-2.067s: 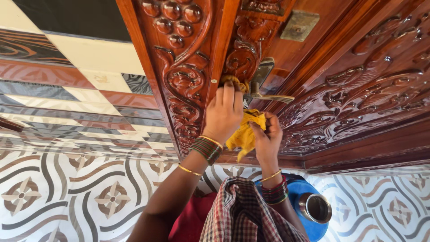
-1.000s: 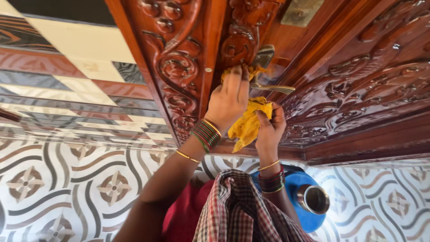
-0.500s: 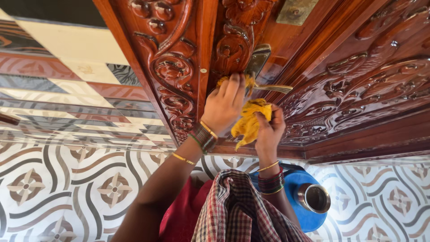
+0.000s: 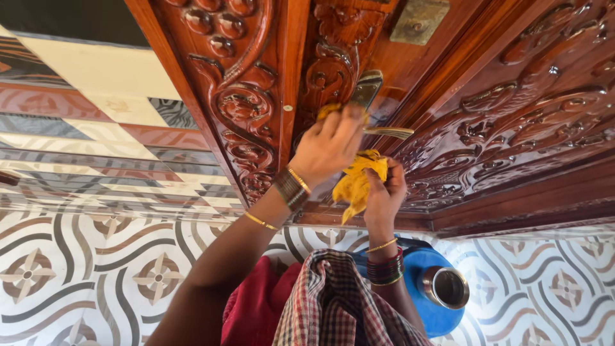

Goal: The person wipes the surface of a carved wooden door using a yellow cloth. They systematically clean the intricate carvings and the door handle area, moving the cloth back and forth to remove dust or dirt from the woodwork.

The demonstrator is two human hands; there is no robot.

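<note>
A carved reddish wooden door fills the upper right, with a metal lever handle on a metal plate. My left hand presses one end of a yellow cloth against the carved door edge right by the handle plate. Just below the lever, my right hand grips the bunched lower part of the same cloth. Bangles ring both wrists.
A carved wooden door frame stands left of the hands. Patterned tiles cover the wall and floor. A blue plastic pot with a steel vessel on it sits on the floor below my right arm.
My left hand has slid the cloth end up along the carved door edge toward the handle plate. My right hand stayed under the lever, holding the cloth.
</note>
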